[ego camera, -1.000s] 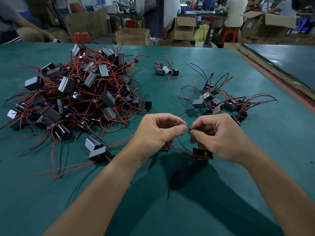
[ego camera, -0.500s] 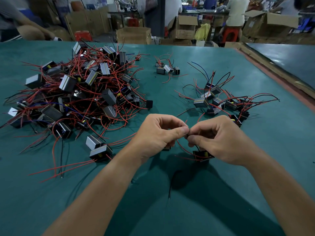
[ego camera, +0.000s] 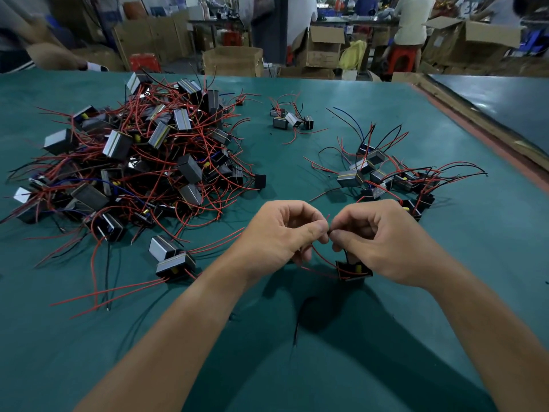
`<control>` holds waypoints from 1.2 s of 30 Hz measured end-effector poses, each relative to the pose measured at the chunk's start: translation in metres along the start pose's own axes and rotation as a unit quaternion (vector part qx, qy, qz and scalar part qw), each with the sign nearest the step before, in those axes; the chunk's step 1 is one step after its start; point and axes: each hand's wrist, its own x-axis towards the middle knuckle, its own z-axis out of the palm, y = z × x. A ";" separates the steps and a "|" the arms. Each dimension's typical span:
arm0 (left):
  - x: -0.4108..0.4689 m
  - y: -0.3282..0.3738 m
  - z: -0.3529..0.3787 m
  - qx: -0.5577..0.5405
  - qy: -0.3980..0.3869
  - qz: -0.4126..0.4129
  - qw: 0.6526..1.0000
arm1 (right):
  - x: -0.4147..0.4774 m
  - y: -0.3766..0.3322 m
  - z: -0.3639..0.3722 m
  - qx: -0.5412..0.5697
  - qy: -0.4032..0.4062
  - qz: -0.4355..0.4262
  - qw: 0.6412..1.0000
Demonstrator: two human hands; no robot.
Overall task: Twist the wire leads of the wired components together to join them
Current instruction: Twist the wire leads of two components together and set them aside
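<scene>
Pinching thin, light, springy wire leads [ego camera: 329,230] between left hand [ego camera: 282,236] and right hand [ego camera: 383,239], both clamped fingertip to fingertip, above the worktop's [ego camera: 463,263] middle, toward its near edge; likely gripping best close to the ends.

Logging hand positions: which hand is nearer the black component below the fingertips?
Right. The right hand, pinching the wire leads, sits just above the black component; the left hand is off to its left.
</scene>
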 end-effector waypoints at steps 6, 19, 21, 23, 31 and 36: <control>0.002 0.000 0.000 -0.032 0.033 -0.036 0.998 | 0.001 0.003 0.001 0.038 0.021 0.036 0.998; 0.004 -0.005 0.002 -0.002 0.059 -0.019 0.998 | 0.003 0.003 0.000 0.042 0.066 0.006 0.997; 0.003 -0.006 0.004 0.008 0.055 -0.017 0.998 | 0.003 0.003 -0.001 0.052 0.069 -0.003 0.996; 0.003 -0.007 0.005 0.020 0.051 -0.009 0.998 | 0.003 0.004 -0.001 0.065 0.068 -0.013 0.995; 0.005 -0.010 0.007 0.061 0.041 0.006 0.997 | 0.002 0.004 -0.003 0.014 0.093 -0.041 0.995; 0.004 -0.009 0.009 0.088 0.035 0.023 0.995 | 0.002 0.005 -0.004 -0.015 0.076 -0.051 0.996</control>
